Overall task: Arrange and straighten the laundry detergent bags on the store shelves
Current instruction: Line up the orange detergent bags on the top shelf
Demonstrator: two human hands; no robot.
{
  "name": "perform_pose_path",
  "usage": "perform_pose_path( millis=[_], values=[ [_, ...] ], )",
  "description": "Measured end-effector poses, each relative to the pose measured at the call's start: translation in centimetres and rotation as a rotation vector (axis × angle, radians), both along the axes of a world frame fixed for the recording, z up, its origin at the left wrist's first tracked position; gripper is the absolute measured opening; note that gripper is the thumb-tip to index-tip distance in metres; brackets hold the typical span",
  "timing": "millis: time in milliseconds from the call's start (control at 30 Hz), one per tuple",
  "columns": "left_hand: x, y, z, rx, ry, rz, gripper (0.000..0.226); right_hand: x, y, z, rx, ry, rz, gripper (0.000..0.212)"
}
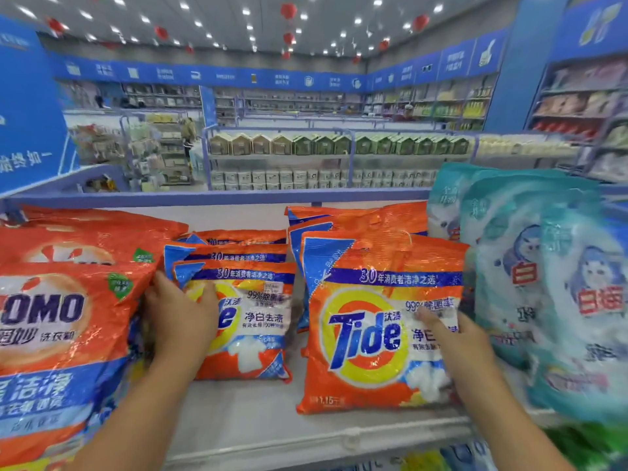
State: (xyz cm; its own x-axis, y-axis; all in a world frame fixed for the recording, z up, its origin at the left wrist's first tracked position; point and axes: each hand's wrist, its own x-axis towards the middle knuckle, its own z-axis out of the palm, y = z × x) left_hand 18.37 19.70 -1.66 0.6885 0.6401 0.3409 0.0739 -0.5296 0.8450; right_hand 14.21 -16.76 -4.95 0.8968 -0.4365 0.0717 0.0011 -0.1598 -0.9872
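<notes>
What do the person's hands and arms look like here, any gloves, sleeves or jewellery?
Both are bare: the left hand and right hand wear no gloves, and no rings, watch or bracelets show. The forearms are uncovered down to the bottom edge of the picture, so no sleeve is in view.

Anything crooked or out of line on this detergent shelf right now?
Yes. The large Tide bag under the right hand tilts and sits further forward than the small Tide stack the left hand touches. No spills visible.

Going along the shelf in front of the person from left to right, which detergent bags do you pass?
OMO bags → small Tide bags under the left hand → large Tide bags touched by the right hand → teal bags.
</notes>
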Motion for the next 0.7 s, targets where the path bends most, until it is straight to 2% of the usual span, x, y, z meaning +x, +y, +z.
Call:
perform_pose_path(
  millis=[67, 100, 133, 200, 233, 267, 367, 500, 600, 667, 700],
  values=[
    [-3.7, -4.0, 0.8, 0.102, -0.183, -0.056, 0.069, 0.4, -0.2, 0.2, 0.072, -0.036, 0.032, 0.026],
    [-5.4, -6.2, 1.2, 0.103, -0.227, -0.181, 0.066, 0.7, -0.2, 0.4, 0.091, -0.059, 0.043, 0.024],
    [-6.3, -8.3, 1.2, 0.031, -0.179, -0.349, 0.071, 1.0, -0.2, 0.7, 0.099, -0.090, 0.045, 0.021],
    [-6.4, -11.9, 0.4, -0.227, 0.102, -0.638, 0.099, 1.7, -0.1, 1.3, 0.081, -0.164, 0.038, 0.012],
    [-6.1, -13.3, -0.2, -0.192, 0.188, -0.688, 0.109, 2.2, 0.0, 1.5, 0.072, -0.192, 0.032, 0.009],
    [-5.8, -14.3, -0.8, -0.124, 0.207, -0.679, 0.112, 2.6, 0.1, 1.6, 0.057, -0.204, 0.025, 0.007],
    [-4.7, -15.8, -1.5, -0.027, 0.099, -0.562, 0.094, 3.7, 0.2, 1.5, 0.068, -0.188, 0.005, 0.013],
    [-3.6, -16.3, -0.9, 0.007, 0.060, -0.551, 0.084, 4.0, 0.1, 2.3, -0.014, -0.159, 0.029, 0.029],
    [-4.5, -16.3, -0.9, 0.001, 0.057, -0.543, 0.074, 3.1, -0.4, 2.4, -0.070, -0.107, 0.084, 0.027],
    [-5.4, -16.3, -1.0, -0.038, 0.111, -0.559, 0.087, 2.2, -1.2, 1.8, -0.113, -0.054, 0.146, 0.024],
    [-5.7, -16.2, -1.2, -0.063, 0.146, -0.569, 0.104, 1.7, -1.3, 1.8, -0.148, -0.034, 0.184, 0.022]
  ],
)
